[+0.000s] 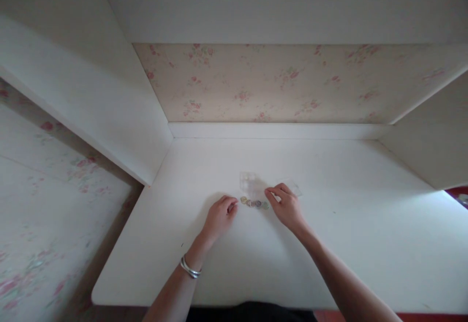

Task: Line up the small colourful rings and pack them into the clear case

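On the white tabletop (365,244), my left fingers (227,201) curl loosely, whether round anything I cannot tell, just beside a row of small round pieces (259,204) lying nearer me than a clear tray (248,182), and my right fingers (284,188) pinch narrowly, any contents unclear, with a clear flat piece (295,187) just beyond them

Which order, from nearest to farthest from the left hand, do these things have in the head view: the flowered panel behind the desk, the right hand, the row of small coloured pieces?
1. Row of small coloured pieces: just right of the left hand.
2. Right hand: farther right, beyond most of the row.
3. Flowered panel: farthest, behind the desk.
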Available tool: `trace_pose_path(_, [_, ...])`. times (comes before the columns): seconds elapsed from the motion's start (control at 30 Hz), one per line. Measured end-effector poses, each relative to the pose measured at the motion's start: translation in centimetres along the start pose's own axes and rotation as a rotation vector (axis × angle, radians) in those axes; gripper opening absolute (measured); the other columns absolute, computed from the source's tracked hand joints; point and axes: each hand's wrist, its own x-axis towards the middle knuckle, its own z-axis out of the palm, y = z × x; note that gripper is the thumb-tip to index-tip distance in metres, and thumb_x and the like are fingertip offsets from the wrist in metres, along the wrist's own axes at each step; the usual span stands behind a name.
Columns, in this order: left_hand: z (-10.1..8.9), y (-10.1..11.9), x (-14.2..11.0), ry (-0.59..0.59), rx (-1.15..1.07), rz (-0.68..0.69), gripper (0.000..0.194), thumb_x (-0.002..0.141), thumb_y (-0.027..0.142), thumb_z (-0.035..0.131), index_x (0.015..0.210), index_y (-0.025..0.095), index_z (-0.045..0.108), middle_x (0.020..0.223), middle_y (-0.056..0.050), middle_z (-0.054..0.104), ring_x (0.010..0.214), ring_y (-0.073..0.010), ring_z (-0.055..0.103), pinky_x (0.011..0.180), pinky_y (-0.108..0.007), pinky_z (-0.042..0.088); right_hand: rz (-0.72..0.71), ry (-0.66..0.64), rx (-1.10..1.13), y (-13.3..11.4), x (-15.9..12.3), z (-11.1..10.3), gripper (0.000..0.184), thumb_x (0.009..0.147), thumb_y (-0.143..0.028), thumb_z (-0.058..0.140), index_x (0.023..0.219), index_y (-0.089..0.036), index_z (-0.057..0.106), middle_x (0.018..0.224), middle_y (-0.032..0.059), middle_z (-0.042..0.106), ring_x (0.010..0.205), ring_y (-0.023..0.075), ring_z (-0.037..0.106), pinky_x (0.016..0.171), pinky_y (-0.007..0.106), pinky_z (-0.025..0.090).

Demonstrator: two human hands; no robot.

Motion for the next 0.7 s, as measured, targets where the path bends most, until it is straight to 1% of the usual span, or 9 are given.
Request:
trace_pose_path(0.17, [0.4, 1.1, 0.7, -0.007, 0.123, 0.047, 0.021, 0.089, 0.027, 0.047, 0.102, 0.023, 0.062, 0.099, -0.005, 0.061, 0.089, -0.0178, 0.058, 0.081, -0.03, 0.044, 0.128, 0.058, 0.088, 1.6, -4.6, -0.7, 0.033, 0.088, -0.044, 0.047, 0.083, -0.02, 0.07, 0.077, 0.0034, 0.058, 0.065, 0.0134, 0.054, 0.058, 0.025, 0.042])
trace_pose_path(0.27, [0.6, 1.6, 1.1, -0.027, 0.185, 0.061, 0.021, 0.089, 0.028, 0.047, 0.103, 0.026, 0.063, 0.1, -0.004, 0.061, 0.09, -0.0183, 0.058, 0.082, -0.03, 0.044, 0.185, 0.085, 0.119, 2.2, -6.1, -0.6, 0.034, 0.088, -0.045, 0.046, 0.086, -0.02, 0.069, 0.077, 0.0036, 0.058, 0.063, 0.0136, 0.053, 0.059, 0.026, 0.042])
trace_pose_path(0.37, [0.9, 1.8, 1.4, -0.041, 0.246, 0.081, 0.024, 0.091, 0.03, 0.043, 0.105, 0.027, 0.062, 0.102, -0.004, 0.06, 0.088, -0.0168, 0.058, 0.08, -0.028, 0.044, 0.205, 0.104, 0.144, 2.3, -6.2, -0.4, 0.035, 0.087, -0.045, 0.046, 0.086, -0.019, 0.069, 0.076, 0.0037, 0.057, 0.062, 0.0134, 0.052, 0.057, 0.025, 0.041])
trace_pose_path(0.5, [1.3, 1.9, 1.7, -0.056, 0.34, 0.115, 0.026, 0.093, 0.031, 0.04, 0.105, 0.026, 0.062, 0.101, -0.003, 0.06, 0.085, -0.0147, 0.059, 0.079, -0.026, 0.044, 0.188, 0.059, 0.161, 2.3, -5.6, -0.3, 0.035, 0.088, -0.044, 0.046, 0.085, -0.019, 0.07, 0.075, 0.0034, 0.056, 0.06, 0.0123, 0.05, 0.054, 0.024, 0.04])
trace_pose_path(0.7, [1.5, 1.8, 1.7, -0.041, 0.397, 0.143, 0.021, 0.092, 0.029, 0.043, 0.098, 0.025, 0.063, 0.098, -0.002, 0.059, 0.081, -0.0125, 0.058, 0.076, -0.024, 0.044, 0.17, 0.04, 0.173, 2.5, -5.5, -0.2, 0.033, 0.088, -0.041, 0.047, 0.086, -0.018, 0.07, 0.077, 0.0036, 0.057, 0.06, 0.0109, 0.051, 0.054, 0.023, 0.039])
